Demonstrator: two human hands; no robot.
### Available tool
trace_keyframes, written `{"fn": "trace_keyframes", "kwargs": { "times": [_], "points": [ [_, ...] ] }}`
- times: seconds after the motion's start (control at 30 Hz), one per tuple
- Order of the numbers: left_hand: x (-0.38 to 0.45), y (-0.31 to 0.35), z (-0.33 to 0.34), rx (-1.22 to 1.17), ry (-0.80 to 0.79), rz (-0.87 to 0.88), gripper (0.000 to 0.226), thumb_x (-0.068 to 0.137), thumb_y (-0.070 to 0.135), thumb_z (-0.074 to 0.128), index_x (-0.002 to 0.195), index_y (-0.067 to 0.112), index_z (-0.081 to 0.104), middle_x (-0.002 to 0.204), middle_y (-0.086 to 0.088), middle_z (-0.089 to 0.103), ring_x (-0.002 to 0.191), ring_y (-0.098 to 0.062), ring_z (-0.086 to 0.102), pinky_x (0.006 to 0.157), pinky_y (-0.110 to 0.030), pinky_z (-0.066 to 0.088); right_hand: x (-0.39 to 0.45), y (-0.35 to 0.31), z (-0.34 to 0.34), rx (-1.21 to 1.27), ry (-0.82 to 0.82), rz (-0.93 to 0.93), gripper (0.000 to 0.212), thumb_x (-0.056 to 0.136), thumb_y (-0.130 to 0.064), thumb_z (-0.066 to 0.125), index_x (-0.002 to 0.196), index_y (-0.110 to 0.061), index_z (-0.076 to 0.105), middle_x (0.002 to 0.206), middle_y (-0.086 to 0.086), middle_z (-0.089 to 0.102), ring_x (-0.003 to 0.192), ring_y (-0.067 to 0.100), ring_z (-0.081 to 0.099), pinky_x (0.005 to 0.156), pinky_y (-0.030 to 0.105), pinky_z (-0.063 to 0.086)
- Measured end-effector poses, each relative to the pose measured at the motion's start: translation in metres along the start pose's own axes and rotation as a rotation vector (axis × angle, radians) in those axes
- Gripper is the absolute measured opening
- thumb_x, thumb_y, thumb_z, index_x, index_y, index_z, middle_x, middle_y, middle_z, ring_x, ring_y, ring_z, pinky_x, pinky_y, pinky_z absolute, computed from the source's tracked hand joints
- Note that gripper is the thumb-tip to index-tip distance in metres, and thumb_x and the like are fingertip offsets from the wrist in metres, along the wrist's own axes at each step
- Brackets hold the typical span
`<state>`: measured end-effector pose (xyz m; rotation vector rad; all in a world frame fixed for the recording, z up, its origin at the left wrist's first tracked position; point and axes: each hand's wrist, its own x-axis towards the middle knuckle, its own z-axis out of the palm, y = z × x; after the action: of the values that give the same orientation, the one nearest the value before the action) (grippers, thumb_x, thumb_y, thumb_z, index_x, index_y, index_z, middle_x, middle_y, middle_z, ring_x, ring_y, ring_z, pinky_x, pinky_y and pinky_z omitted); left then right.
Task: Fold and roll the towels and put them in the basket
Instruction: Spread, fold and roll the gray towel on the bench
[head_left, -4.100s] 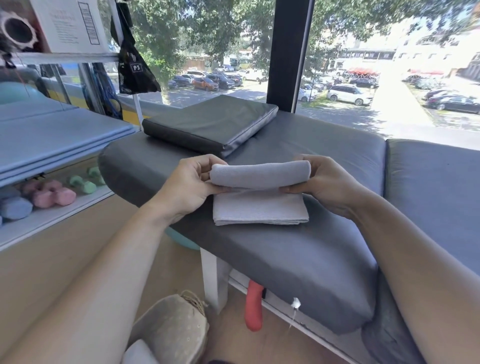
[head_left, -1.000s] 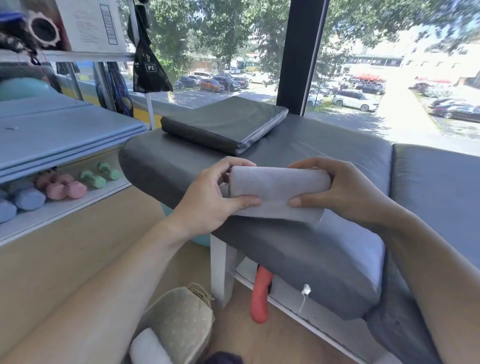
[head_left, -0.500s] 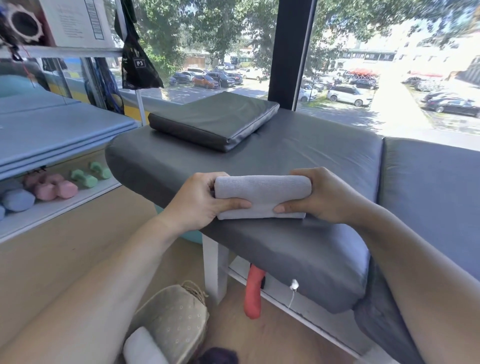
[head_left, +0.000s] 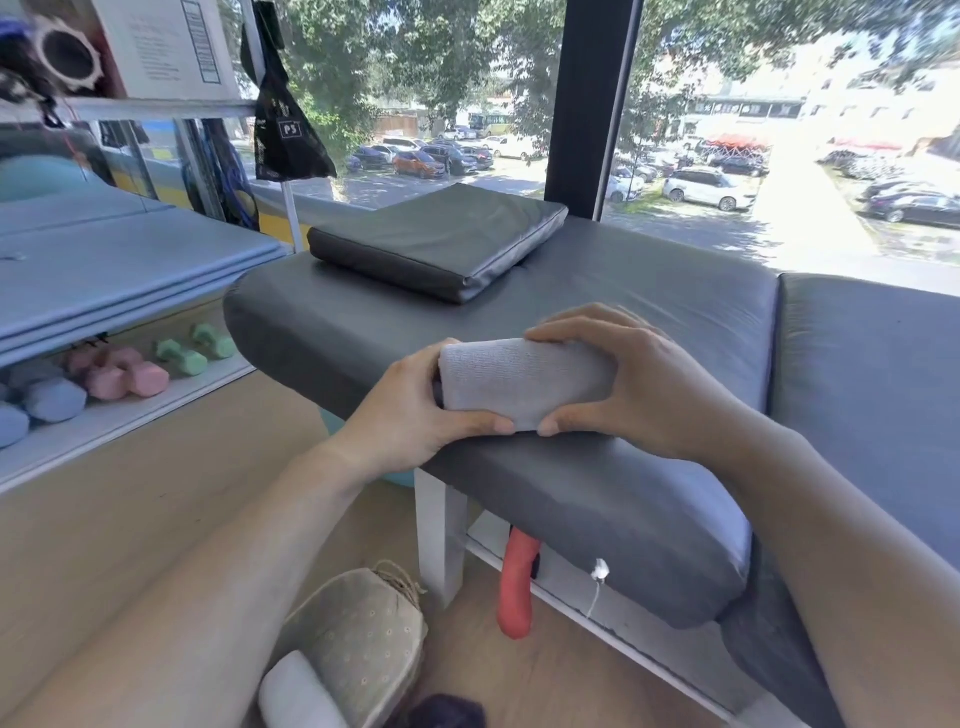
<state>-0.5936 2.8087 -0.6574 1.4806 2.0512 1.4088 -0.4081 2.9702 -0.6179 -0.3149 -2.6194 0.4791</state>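
Both hands, left hand (head_left: 410, 415) and right hand (head_left: 639, 379), clamp towel (head_left: 524, 382), now fully rolled

- My left hand (head_left: 410, 415) covers the rolled towel's (head_left: 524, 382) left end.
- Lower left, the basket (head_left: 358, 639) runs off the bottom edge.
- A dark object (head_left: 447, 714) at bottom centre is unidentifiable.
- Upper-left shelf items are blurred.

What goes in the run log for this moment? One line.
stage: rolling done | towel: grey towel roll on grey bench pad | left hand: gripping roll | right hand: gripping roll | basket: on floor, one white roll inside
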Motion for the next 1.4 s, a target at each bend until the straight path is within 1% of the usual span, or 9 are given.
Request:
{"fn": "trace_keyframes", "kwargs": {
  "times": [0.13, 0.2, 0.4, 0.6, 0.67, 0.9, 1.03, 1.17, 1.4],
  "points": [
    [0.001, -0.005, 0.003, 0.004, -0.001, 0.011, 0.053, 0.059, 0.053, 0.091, 0.107, 0.049, 0.069, 0.109, 0.002, 0.073, 0.104, -0.009, 0.068, 0.094, -0.042, 0.055, 0.000, 0.001, 0.003, -0.044, -0.042, 0.117, 0.076, 0.060, -0.058, 0.089, 0.130, -0.048, 0.059, 0.119, -0.023, 0.066, 0.114, 0.006, 0.056, 0.096, 0.030, 0.045],
    [0.002, -0.006, 0.004, -0.018, 0.017, 0.015, 0.055, 0.060, 0.053, 0.090, 0.110, 0.039, 0.072, 0.109, 0.002, 0.075, 0.105, -0.013, 0.070, 0.094, -0.047, 0.054, 0.001, 0.002, 0.005, -0.051, 0.006, 0.128, 0.065, 0.060, -0.053, 0.090, 0.120, -0.045, 0.065, 0.106, -0.019, 0.071, 0.103, 0.010, 0.061, 0.087, 0.030, 0.046],
    [-0.001, 0.001, 0.005, -0.134, 0.004, 0.030, 0.052, 0.066, 0.017, 0.094, 0.114, 0.021, 0.073, 0.105, 0.009, 0.077, 0.102, -0.007, 0.071, 0.092, -0.031, 0.056, 0.002, 0.006, 0.002, 0.088, 0.046, 0.121, 0.058, 0.055, -0.046, 0.095, 0.106, -0.042, 0.069, 0.099, -0.019, 0.071, 0.096, 0.003, 0.063, 0.083, 0.026, 0.049],
    [0.001, 0.010, 0.002, -0.095, 0.027, 0.024, 0.078, 0.054, 0.039, 0.095, 0.123, 0.036, 0.059, 0.109, 0.014, 0.068, 0.098, 0.004, 0.063, 0.086, -0.015, 0.050, -0.003, 0.020, -0.006, 0.273, -0.111, 0.153, 0.070, 0.057, -0.034, 0.099, 0.117, -0.039, 0.064, 0.111, -0.019, 0.067, 0.103, -0.002, 0.061, 0.082, 0.015, 0.048],
    [0.002, 0.014, 0.003, -0.104, 0.035, 0.040, 0.084, 0.054, 0.044, 0.094, 0.128, 0.042, 0.056, 0.113, 0.014, 0.068, 0.102, 0.000, 0.064, 0.088, -0.018, 0.051, -0.004, 0.021, -0.006, 0.270, -0.138, 0.153, 0.075, 0.058, -0.032, 0.099, 0.122, -0.039, 0.061, 0.115, -0.019, 0.065, 0.105, -0.002, 0.060, 0.085, 0.017, 0.049],
    [0.007, 0.012, 0.006, -0.122, 0.096, 0.055, 0.047, 0.059, 0.017, 0.097, 0.100, 0.019, 0.075, 0.093, 0.005, 0.076, 0.079, 0.000, 0.065, 0.074, -0.016, 0.052, 0.000, 0.027, -0.004, 0.350, -0.049, 0.160, 0.055, 0.058, -0.019, 0.099, 0.104, -0.029, 0.071, 0.101, -0.010, 0.072, 0.098, 0.008, 0.065, 0.086, 0.033, 0.055],
    [0.006, 0.010, 0.008, -0.126, 0.128, 0.085, 0.050, 0.059, 0.021, 0.097, 0.104, 0.019, 0.075, 0.093, 0.004, 0.076, 0.081, -0.002, 0.066, 0.077, -0.019, 0.053, 0.000, 0.029, -0.004, 0.438, -0.074, 0.203, 0.054, 0.058, -0.013, 0.098, 0.105, -0.026, 0.073, 0.101, -0.005, 0.073, 0.096, 0.009, 0.067, 0.082, 0.029, 0.057],
    [0.003, 0.004, 0.000, -0.074, 0.001, 0.045, 0.084, 0.055, 0.025, 0.099, 0.129, 0.036, 0.060, 0.104, 0.009, 0.069, 0.093, 0.000, 0.064, 0.086, -0.016, 0.051, -0.003, 0.033, -0.006, 0.461, -0.059, 0.203, 0.055, 0.061, -0.013, 0.097, 0.108, -0.026, 0.073, 0.103, -0.004, 0.074, 0.099, 0.012, 0.068, 0.083, 0.029, 0.058],
    [-0.001, -0.001, -0.003, -0.001, 0.029, 0.017, 0.056, 0.053, 0.047, 0.096, 0.099, 0.031, 0.071, 0.094, 0.010, 0.074, 0.092, -0.010, 0.069, 0.083, -0.033, 0.055, -0.002, 0.035, -0.004, 0.504, -0.158, 0.242, 0.049, 0.065, -0.014, 0.095, 0.108, -0.023, 0.073, 0.100, -0.002, 0.074, 0.094, 0.011, 0.067, 0.083, 0.032, 0.057]
  ]
}}
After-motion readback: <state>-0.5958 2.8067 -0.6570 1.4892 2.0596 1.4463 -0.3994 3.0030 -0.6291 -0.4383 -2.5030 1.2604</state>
